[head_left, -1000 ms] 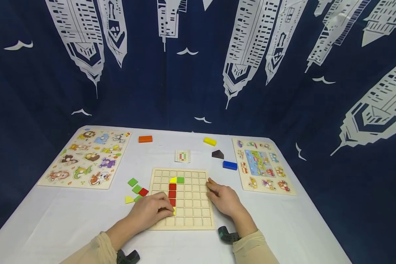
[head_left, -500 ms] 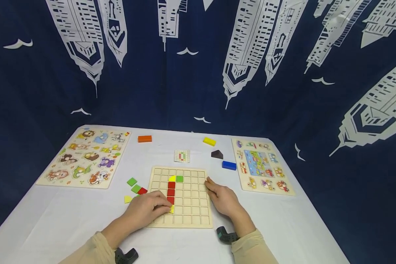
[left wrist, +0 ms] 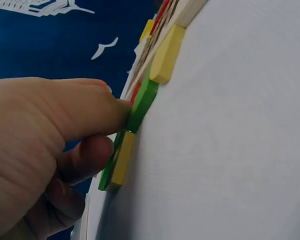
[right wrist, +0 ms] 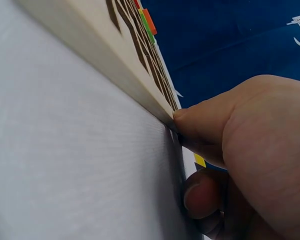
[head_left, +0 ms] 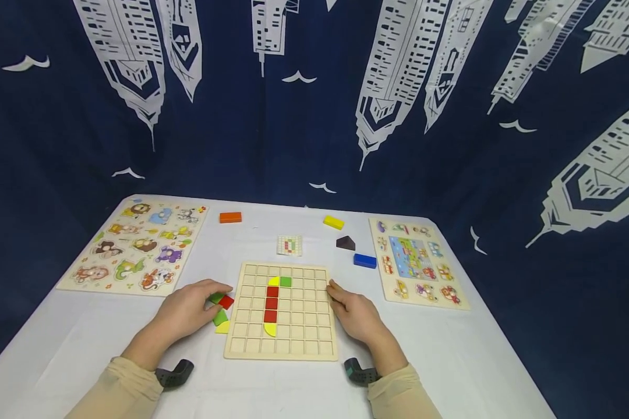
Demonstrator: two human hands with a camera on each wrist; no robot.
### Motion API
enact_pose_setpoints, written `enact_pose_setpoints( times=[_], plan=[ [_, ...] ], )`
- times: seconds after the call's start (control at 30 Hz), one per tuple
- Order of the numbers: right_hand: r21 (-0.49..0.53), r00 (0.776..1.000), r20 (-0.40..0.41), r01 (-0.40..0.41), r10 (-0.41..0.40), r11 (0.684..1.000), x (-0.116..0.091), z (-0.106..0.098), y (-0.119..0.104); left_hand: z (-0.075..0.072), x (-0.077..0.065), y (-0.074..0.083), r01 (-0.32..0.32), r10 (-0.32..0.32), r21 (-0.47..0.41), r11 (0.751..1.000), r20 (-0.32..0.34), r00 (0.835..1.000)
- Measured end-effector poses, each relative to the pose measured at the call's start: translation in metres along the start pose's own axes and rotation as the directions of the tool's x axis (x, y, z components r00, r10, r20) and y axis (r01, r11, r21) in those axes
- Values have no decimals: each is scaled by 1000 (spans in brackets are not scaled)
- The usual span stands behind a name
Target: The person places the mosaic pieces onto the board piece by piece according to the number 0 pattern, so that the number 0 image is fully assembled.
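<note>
A wooden grid board [head_left: 304,343] lies before me, carrying a column of red tiles [head_left: 271,304] with a yellow rounded tile [head_left: 270,330] below it. Another yellow tile [head_left: 274,281] and a green tile [head_left: 285,282] sit at the column's top. Left of the board, my left hand [head_left: 186,308] reaches over loose tiles, thumb and index finger spread around a red tile [head_left: 226,302]. In the left wrist view the thumb is right at a green tile [left wrist: 142,104]. My right hand [head_left: 357,316] rests against the board's right edge, its thumb touching the side in the right wrist view.
A small pattern card [head_left: 290,245] lies behind the board. Orange [head_left: 230,217], yellow [head_left: 334,222], dark [head_left: 346,242] and blue blocks [head_left: 364,261] stand farther back. An animal puzzle board [head_left: 136,247] lies at left, another picture puzzle [head_left: 418,265] at right.
My left hand has left the lower yellow tile, which now shows in its cell, and moved left to the loose tiles. My right hand stays at the board's edge.
</note>
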State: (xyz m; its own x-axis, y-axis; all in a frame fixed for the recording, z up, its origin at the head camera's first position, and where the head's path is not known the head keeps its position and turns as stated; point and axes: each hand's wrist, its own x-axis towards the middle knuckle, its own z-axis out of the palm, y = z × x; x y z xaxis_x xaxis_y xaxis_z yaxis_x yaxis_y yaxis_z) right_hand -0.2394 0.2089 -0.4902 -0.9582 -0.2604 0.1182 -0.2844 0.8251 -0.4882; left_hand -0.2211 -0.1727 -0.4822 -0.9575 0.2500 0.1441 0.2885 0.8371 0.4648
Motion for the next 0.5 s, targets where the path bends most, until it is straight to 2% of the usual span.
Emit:
enact_pose_setpoints(
  times=[0.13, 0.5],
  plan=[
    [3, 1000, -8, 4, -4, 1000, 0, -1, -1, 1, 1, 0, -16, 16, -8, 1000, -3, 1000],
    [17, 1000, -5, -6, 7, 1000, -1, 1, 0, 2, 1, -1, -23, 24, 38, 999, -18, 1000]
  ],
)
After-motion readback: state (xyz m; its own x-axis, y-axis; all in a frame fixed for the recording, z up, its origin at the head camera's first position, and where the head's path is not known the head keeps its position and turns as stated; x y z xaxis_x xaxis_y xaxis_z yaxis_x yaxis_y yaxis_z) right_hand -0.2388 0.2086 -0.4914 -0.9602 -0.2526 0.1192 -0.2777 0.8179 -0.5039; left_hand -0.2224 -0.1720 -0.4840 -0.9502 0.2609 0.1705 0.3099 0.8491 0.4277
